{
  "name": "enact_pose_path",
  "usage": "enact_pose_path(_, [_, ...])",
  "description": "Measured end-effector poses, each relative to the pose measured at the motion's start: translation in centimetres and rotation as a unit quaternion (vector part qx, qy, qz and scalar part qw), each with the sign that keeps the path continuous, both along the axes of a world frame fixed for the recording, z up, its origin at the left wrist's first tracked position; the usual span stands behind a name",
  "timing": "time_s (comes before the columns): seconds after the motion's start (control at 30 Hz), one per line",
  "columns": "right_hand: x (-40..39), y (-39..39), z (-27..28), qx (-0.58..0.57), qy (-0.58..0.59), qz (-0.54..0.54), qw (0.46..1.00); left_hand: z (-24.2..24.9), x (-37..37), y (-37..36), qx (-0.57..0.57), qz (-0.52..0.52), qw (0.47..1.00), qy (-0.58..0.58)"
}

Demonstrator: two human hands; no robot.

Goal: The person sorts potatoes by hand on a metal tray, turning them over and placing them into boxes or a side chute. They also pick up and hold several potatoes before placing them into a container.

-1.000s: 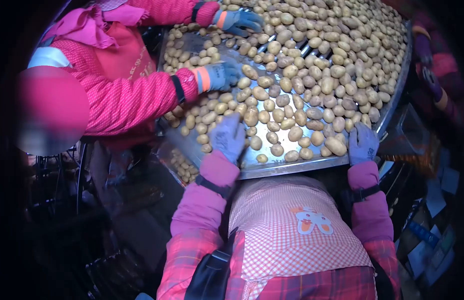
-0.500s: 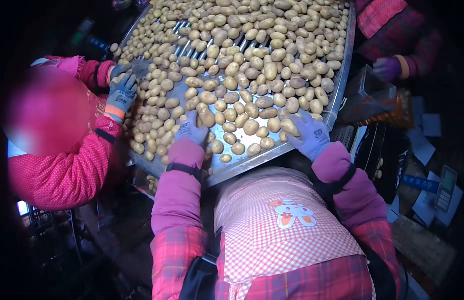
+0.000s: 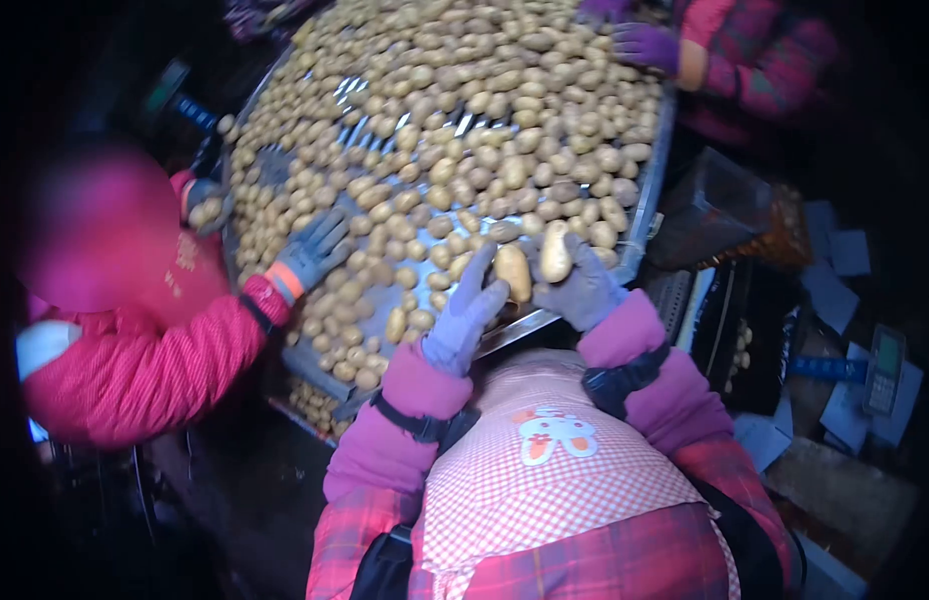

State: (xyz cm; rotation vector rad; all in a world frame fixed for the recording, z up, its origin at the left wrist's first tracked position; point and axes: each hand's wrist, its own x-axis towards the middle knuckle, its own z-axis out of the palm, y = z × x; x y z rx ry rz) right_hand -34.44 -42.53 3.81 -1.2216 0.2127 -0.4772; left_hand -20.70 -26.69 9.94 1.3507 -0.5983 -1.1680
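Tan potato (image 3: 513, 273) clasped in left hand (image 3: 467, 312), paler potato (image 3: 556, 252) in right hand (image 3: 585, 290), close together.

Nothing can be read for certain: the pale characters on the red apron (image 3: 180, 265) at left, and the markings on the blue strip (image 3: 830, 368) and device (image 3: 886, 370) at lower right, are too blurred or small.

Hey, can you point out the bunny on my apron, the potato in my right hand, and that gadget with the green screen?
Bunny (image 3: 557, 431): head view, its white face.
Potato (image 3: 556, 252) in your right hand (image 3: 588, 291): head view, middle of its pale side.
Gadget (image 3: 889, 356): head view, its screen.
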Motion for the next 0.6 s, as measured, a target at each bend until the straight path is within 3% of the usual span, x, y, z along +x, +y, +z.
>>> enact_pose_path(0.03, [-0.7, -0.5, 0.6, 0.292, -0.036, 0.018, 0.956, 0.2, -0.8, -0.8, -0.015, 0.004, 1.0, -0.002])
enact_pose_path(0.07, [-1.4, -1.0, 1.7, 0.559, -0.08, 0.036, 0.825, 0.6, -1.5, -1.5, -0.027, 0.009, 1.0, -0.002])
enact_pose_path(0.1, [-2.3, -0.7, 4.7, 0.498, -0.01, -0.038, 0.867, 2.7, -2.0, -2.2, -0.02, 0.025, 0.999, 0.028])
enact_pose_path(0.17, [-4.5, -1.7, 4.5, 0.508, -0.014, -0.061, 0.859, 5.3, -2.6, -2.9, -0.015, 0.043, 0.996, 0.072])
enact_pose_path(0.2, [-5.7, -2.5, 4.7, 0.514, -0.014, -0.082, 0.854, 3.5, -2.2, -2.7, 0.032, 0.033, 0.997, -0.07])
enact_pose_path(0.23, [-7.5, -3.3, 6.0, 0.448, 0.033, -0.131, 0.884, 0.8, -2.2, -2.4, 0.007, 0.032, 0.991, -0.133])
enact_pose_path(0.27, [-9.5, -4.1, 6.3, 0.439, 0.025, -0.151, 0.885, -1.2, -2.0, -1.7, -0.011, 0.018, 0.949, -0.314])
enact_pose_path(0.3, [-11.3, -5.0, 6.5, 0.435, 0.0, -0.188, 0.881, -3.0, -1.7, -0.8, -0.032, 0.011, 0.875, -0.483])
enact_pose_path(0.37, [-15.3, -6.7, 6.1, 0.399, 0.002, -0.259, 0.88, -4.2, -2.1, 0.4, -0.005, 0.02, 0.82, -0.572])
enact_pose_path(0.4, [-17.3, -7.2, 5.1, 0.404, 0.01, -0.289, 0.868, -4.9, -2.1, 0.6, -0.012, 0.015, 0.82, -0.572])
enact_pose_path(0.53, [-23.9, -5.8, -3.9, 0.536, 0.055, -0.35, 0.766, -6.1, -2.1, 0.6, 0.086, 0.015, 0.765, -0.638])
enact_pose_path(0.6, [-28.5, -3.0, -13.7, 0.548, -0.043, -0.253, 0.796, -7.4, -2.2, 0.6, 0.072, 0.023, 0.773, -0.63])
